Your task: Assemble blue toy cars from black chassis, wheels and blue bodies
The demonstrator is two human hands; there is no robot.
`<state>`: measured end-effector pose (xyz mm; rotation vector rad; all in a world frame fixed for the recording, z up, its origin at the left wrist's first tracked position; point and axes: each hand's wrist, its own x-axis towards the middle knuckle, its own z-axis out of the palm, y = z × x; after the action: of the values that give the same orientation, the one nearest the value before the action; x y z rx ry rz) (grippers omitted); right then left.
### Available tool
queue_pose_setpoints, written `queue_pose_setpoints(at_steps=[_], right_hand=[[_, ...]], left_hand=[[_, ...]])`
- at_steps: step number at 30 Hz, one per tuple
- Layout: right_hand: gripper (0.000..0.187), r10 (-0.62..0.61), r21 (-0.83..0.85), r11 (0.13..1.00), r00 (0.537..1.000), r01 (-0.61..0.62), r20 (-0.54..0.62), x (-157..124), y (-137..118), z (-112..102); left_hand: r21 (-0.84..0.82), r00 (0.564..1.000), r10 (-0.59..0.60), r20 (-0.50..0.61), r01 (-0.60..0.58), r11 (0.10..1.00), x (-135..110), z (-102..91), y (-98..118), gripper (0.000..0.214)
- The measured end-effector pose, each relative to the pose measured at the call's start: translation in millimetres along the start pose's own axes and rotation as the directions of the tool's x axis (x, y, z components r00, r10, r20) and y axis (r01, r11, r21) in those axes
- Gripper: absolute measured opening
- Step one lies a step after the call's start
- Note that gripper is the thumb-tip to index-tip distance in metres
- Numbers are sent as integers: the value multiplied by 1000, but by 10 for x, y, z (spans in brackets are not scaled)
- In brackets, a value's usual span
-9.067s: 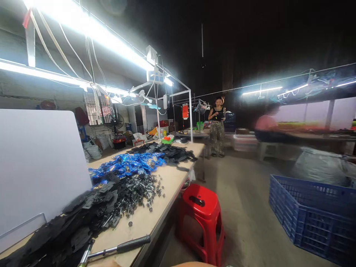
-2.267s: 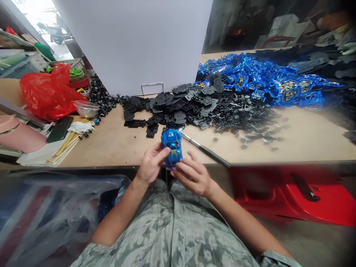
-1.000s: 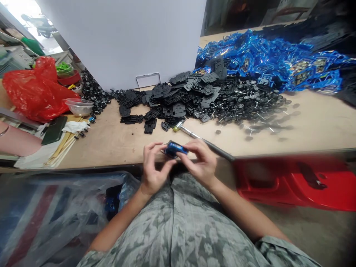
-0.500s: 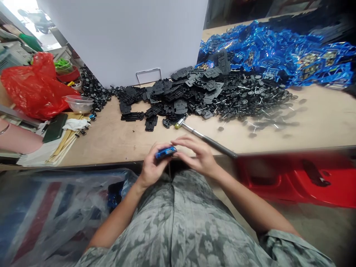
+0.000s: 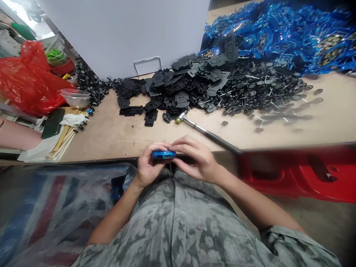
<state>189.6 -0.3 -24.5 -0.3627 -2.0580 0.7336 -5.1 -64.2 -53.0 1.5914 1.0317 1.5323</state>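
Note:
A small blue toy car [image 5: 163,155] is held at the table's front edge, just above my lap. My left hand [image 5: 148,166] grips its left end, fingers along the far side and thumb below. My right hand [image 5: 196,159] pinches the car's right end between fingers and thumb. The car's underside is hidden from me. Beyond my right hand lies a hammer [image 5: 207,132] with a yellowish tip and a dark handle. Black plastic car bases [image 5: 182,99] lie heaped behind the hammer head.
Wheels on metal axles [image 5: 250,89] are piled to the right, with blue car shells [image 5: 267,33] behind. On the left are a red plastic bag [image 5: 33,81], a clear tub [image 5: 75,98] and a dark phone [image 5: 52,123]. A red stool [image 5: 297,174] stands below the table.
The blue car has turned to lie more level, its side facing me. My right fingers have closed onto its right end. The whole view has shifted slightly.

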Motion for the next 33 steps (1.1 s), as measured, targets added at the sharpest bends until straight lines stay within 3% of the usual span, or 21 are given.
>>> queue_pose_setpoints(at_steps=[8, 24, 31, 33], right_hand=[[29, -47, -33, 998, 999, 47, 5, -37, -43, 15], [26, 26, -46, 998, 989, -33, -148, -156, -79, 153], [30, 68, 20, 998, 970, -65, -234, -257, -22, 192], [30, 37, -84, 995, 979, -55, -200, -284, 47, 77]], left_hand=[[21, 996, 76, 40, -77, 997, -3, 1, -25, 37], [98, 990, 141, 5, -141, 985, -31, 73, -9, 38], [156, 1000, -29, 3, 28, 987, -77, 81, -134, 32], [173, 989, -144, 39, 135, 976, 4, -10, -117, 34]])
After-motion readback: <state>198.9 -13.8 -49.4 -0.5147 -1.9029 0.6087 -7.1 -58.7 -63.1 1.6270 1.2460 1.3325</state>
